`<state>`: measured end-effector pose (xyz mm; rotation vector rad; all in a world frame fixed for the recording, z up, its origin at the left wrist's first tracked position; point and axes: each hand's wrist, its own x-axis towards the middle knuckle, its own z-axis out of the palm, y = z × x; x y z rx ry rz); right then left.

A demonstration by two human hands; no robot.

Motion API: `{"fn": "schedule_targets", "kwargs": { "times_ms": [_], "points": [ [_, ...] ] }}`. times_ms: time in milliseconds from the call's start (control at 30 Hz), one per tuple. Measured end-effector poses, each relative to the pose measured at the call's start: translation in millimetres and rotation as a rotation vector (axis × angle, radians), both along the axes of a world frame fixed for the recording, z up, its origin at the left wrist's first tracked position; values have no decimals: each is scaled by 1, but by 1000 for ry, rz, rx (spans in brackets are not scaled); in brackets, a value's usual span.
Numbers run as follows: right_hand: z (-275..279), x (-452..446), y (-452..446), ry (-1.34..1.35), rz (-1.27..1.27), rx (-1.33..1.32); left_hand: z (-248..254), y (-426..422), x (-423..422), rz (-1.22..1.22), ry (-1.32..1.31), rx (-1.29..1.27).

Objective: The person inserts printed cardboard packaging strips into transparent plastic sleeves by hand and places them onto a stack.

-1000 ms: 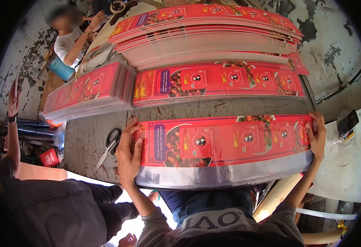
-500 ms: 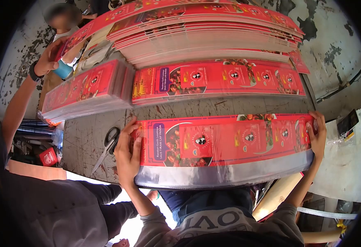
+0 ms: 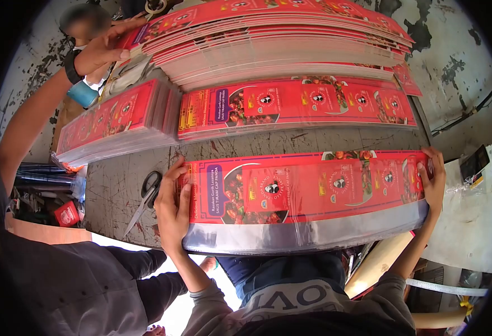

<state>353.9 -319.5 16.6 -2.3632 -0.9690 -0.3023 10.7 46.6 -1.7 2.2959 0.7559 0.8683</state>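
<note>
A long red printed banner (image 3: 307,187) with food pictures and panda logos lies near the table's front edge. Clear plastic film (image 3: 307,238) shows along its near side. My left hand (image 3: 173,210) grips the left end, thumb on top and fingers around the edge. At the opposite end, my right hand (image 3: 434,179) clasps the short side the same way. Black-handled scissors (image 3: 148,193) lie on the table just left of my left hand. How many layers I hold, I cannot tell.
Behind lies a plastic-wrapped stack of red banners (image 3: 296,106), with a shorter stack (image 3: 111,117) to its left. A tall pile of banners (image 3: 291,45) rises farther back. A co-worker's hand (image 3: 103,53) reaches in at upper left. Scratched table surface (image 3: 229,147) shows between.
The co-worker's hand has moved right and up, and the top banner of the far pile has shifted right with it. My hands and the banner have barely moved.
</note>
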Motion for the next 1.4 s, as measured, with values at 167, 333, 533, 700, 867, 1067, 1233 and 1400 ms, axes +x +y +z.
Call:
{"fn": "schedule_targets", "kwargs": {
  "times_ms": [167, 333, 533, 700, 867, 1067, 1233, 1400],
  "points": [
    [1, -2, 2, 30, -17, -5, -2, 1, 0, -2, -7, 0],
    [1, -1, 1, 28, -10, -10, -1, 0, 0, -1, -7, -10],
    [0, 0, 1, 7, -2, -18, -1, 1, -1, -7, -4, 10],
    [-2, 2, -2, 38, -10, -29, 6, -1, 2, 13, 56, 130],
    [-3, 2, 1, 16, 1, 3, 8, -1, 2, 4, 69, 106],
    [-1, 2, 1, -32, 19, -22, 7, 0, 1, -7, 62, 97],
    [17, 6, 19, -104, 24, -43, 5, 2, 1, -7, 55, 106],
    [72, 2, 113, 490, 194, 316, 6, 0, 0, -12, 69, 93]
  ]
}}
